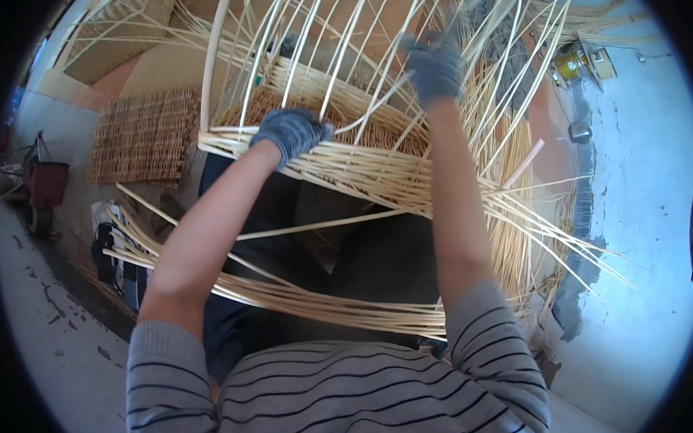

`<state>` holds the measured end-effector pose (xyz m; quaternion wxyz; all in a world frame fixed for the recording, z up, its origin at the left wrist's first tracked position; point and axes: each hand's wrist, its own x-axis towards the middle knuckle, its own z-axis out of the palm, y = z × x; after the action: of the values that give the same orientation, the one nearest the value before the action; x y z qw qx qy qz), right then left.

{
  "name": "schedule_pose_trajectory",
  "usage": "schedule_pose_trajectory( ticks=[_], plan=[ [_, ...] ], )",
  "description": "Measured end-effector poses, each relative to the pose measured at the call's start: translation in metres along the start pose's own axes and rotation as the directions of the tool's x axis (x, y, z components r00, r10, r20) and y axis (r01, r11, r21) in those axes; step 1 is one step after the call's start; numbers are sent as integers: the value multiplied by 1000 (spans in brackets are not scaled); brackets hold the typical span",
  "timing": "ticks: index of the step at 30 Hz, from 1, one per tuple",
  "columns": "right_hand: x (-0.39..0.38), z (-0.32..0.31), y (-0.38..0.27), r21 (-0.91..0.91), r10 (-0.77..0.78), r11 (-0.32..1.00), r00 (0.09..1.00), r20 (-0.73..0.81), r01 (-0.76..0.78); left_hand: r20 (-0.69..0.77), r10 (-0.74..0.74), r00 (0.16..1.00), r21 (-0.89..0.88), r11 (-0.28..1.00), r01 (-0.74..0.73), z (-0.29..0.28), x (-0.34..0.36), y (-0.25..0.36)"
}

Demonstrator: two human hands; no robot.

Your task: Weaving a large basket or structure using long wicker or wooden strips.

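Curling over the basket wall (363, 171) before us, our left hand (288, 135) is clutching its woven edge; our right hand (434, 71) is looking blurred beside a bent cane (379, 105) — we cannot tell whether it is pinching. Bending that cane too sharply around the upright rods (213, 67), we are risking a crack.

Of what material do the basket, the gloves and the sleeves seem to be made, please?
Basket: probably peeled willow or similar, pale and smooth; slim lengths bend and interlace.
Gloves: likely knitted fabric, grey and matte; fine ribbing shows.
Sleeves: maybe cotton knit, grey, dark-striped; soft creases show.
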<state>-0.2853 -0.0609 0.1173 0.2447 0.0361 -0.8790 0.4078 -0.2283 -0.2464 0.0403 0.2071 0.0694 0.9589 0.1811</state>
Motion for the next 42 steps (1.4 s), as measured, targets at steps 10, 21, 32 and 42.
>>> schedule_pose_trajectory(
  ticks=[10, 21, 32, 42],
  plan=[
    [-137, -93, 100, 805, 583, 422, 805, 111, -417, -826, 486, 285, 244, 765, -596, 14, -86, 35],
    [-143, -121, 64, 783, 552, 328, 780, 295, -529, -566, 501, 655, 463, 850, -250, 88, -49, 25],
    [-151, -128, 120, 759, 529, 203, 722, 446, -618, -682, 628, 376, 474, 770, -427, 21, -75, -16],
    [-133, -133, 51, 154, 694, 466, 468, 547, -871, -305, -27, 952, -663, 724, -192, -45, -29, -49]
  ],
)
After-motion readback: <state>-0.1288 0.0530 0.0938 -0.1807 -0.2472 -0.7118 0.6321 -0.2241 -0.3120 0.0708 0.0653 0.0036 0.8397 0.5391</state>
